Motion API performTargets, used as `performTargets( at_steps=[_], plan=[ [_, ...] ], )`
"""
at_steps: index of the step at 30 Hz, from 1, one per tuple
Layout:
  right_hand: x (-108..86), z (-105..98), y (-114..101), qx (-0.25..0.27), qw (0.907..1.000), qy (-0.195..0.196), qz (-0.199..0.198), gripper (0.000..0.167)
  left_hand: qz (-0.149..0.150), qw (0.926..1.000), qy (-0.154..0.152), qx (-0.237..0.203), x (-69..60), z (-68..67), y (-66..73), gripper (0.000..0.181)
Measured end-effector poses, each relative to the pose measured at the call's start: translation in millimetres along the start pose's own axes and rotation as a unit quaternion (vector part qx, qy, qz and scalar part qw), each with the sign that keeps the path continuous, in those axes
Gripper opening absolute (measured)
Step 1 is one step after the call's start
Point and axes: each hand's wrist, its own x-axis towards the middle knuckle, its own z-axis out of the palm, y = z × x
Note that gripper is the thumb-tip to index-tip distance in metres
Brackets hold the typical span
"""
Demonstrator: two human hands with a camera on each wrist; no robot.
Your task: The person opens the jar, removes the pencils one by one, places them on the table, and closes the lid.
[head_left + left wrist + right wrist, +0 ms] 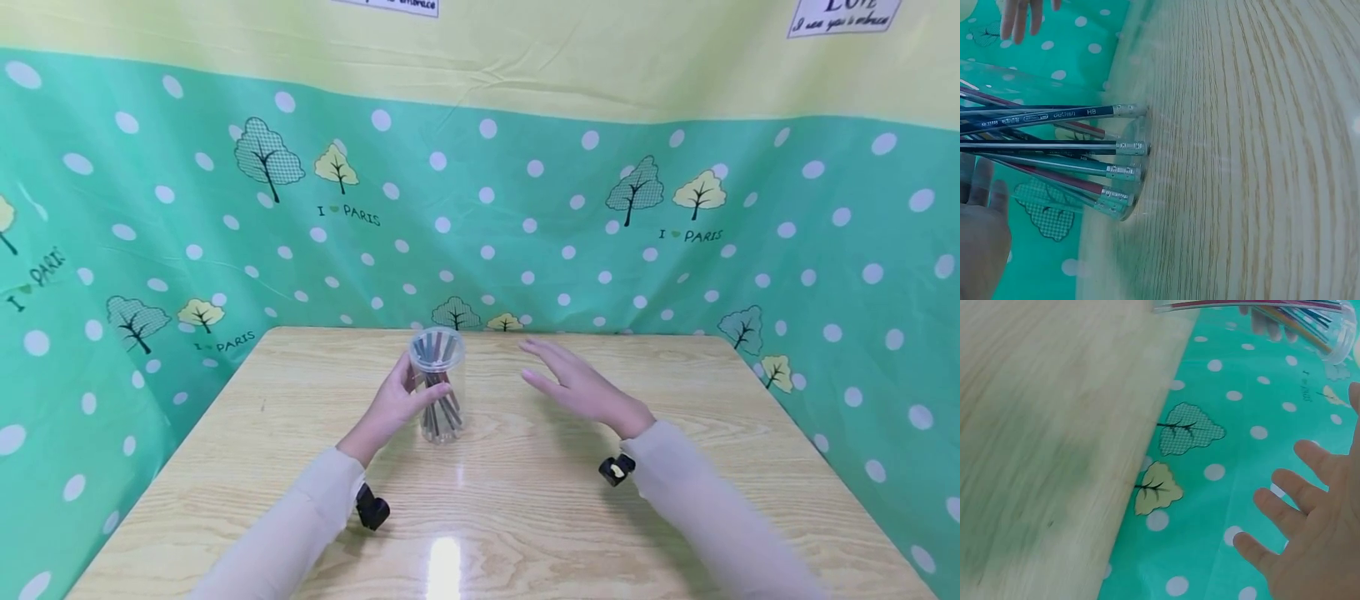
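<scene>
A clear plastic jar (pixel 459 392) stands upright near the middle of the table, towards its back edge. Inside it lean several pencils (pixel 444 408) in dark, teal and red colours; in the left wrist view their metal-banded ends (pixel 1125 173) point down to the jar's bottom. My left hand (pixel 392 404) grips the jar from its left side, thumb across the near side and fingers behind. To the right of the jar, apart from it, my right hand (pixel 588 389) hovers above the table with its fingers extended and nothing in it.
The wood-grain table (pixel 525 525) reaches back to a green and yellow dotted cloth (pixel 487 183) that hangs behind it and along both sides. A small black camera (pixel 617 469) is worn at the right wrist and another (pixel 371 508) at the left.
</scene>
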Motion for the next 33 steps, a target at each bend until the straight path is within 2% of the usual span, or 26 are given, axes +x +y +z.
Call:
performTargets(
  at_steps=[5, 14, 21, 27, 33],
  plan=[
    [14.7, 3, -8, 0.009, 0.9995, 0.013, -0.027, 0.06, -0.008, 0.9999, -0.002, 0.006, 0.1, -0.9, 1.9, 0.087],
    [40.8, 8, -34, -0.002, 0.9975, 0.018, -0.069, 0.064, 0.011, 0.9998, -0.007, 0.012, -0.8, -1.0, 4.0, 0.084],
    [52.7, 13, -51, 0.005, 0.9951, 0.03, -0.094, 0.061, 0.006, 0.9999, -0.011, 0.007, -1.7, -0.9, 4.0, 0.083],
    [62.5, 19, -62, -0.004, 0.9911, 0.039, -0.127, 0.059, 0.012, 0.9998, -0.011, 0.009, -1.5, -2.3, 3.5, 0.082],
    [69.3, 22, -76, -0.028, 0.9888, 0.053, -0.137, 0.06, 0.017, 0.9996, -0.017, 0.012, 0.9, -2.4, 2.5, 0.08]
  ],
)
